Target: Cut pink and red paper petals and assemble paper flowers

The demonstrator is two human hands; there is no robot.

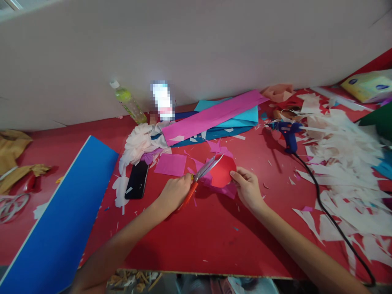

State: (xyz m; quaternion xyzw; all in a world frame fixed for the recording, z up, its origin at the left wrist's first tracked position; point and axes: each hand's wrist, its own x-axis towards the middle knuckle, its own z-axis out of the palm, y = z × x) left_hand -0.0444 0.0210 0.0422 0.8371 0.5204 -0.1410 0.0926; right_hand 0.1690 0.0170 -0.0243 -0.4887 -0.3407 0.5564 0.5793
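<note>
My left hand is closed around the orange handles of a pair of scissors. The metal blades point up and to the right and overlap the left side of a red rounded piece of paper. That piece's right edge is pinched between the thumb and fingers of my right hand. Under and around it lie magenta paper scraps, and a magenta square of paper sits to the left. Whether the blades are cutting into the red paper I cannot tell.
A blue glue gun with a black cord stands right, beside heaped white paper strips. Behind are a long magenta strip, a bottle and a lit phone. A dark phone and blue board lie left.
</note>
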